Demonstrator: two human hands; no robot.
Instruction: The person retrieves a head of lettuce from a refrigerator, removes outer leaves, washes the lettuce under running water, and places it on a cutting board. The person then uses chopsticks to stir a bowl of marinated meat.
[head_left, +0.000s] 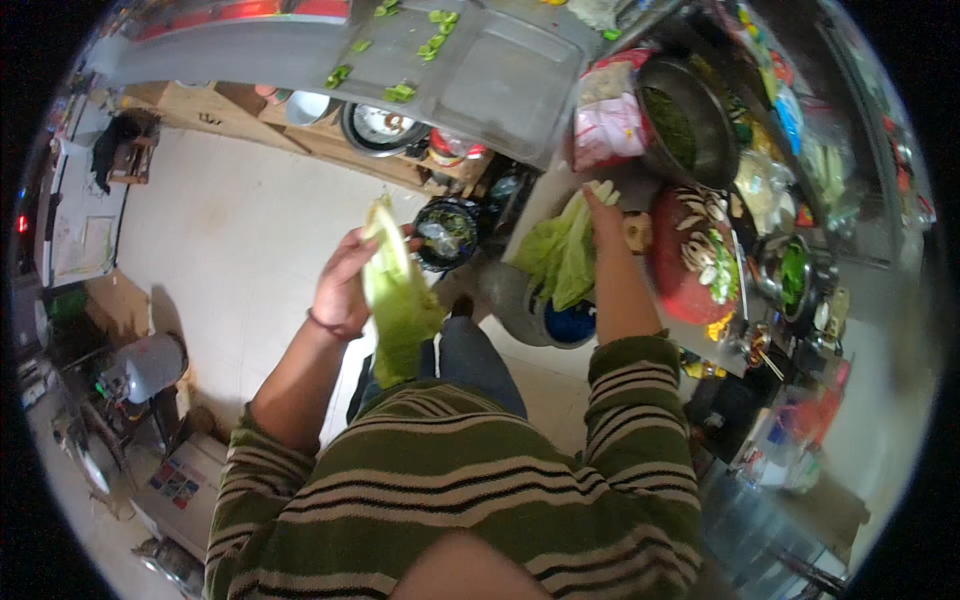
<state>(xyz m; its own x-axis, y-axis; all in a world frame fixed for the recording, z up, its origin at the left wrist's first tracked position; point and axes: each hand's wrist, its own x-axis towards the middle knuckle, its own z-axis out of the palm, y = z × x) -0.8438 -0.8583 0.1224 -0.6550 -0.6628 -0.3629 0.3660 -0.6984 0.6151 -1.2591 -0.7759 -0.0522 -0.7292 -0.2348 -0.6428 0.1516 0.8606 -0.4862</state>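
Observation:
My left hand (346, 277) grips a long lettuce leaf (401, 311) by its pale rib, in front of my body with the frilled end hanging down. On the other side, my right hand (601, 206) is closed around a bunch of lettuce leaves (561, 247), whose green ends droop past the counter edge. Below that bunch stands a grey container with a blue inside (570, 324). A red round cutting board (686, 259) lies just right of my right hand, bearing sliced mushrooms (701, 251) and chopped green-and-white pieces (722, 274). A knife blade (741, 274) rests along the board's right edge.
A bin lined with a black bag (448, 251) stands on the floor ahead. Green pepper pieces (400, 92) lie on the steel sink counter (510, 75). A deep metal pot (709, 124) tilts beside a pink-and-white bag (609, 112). A gas cylinder (150, 367) is at left.

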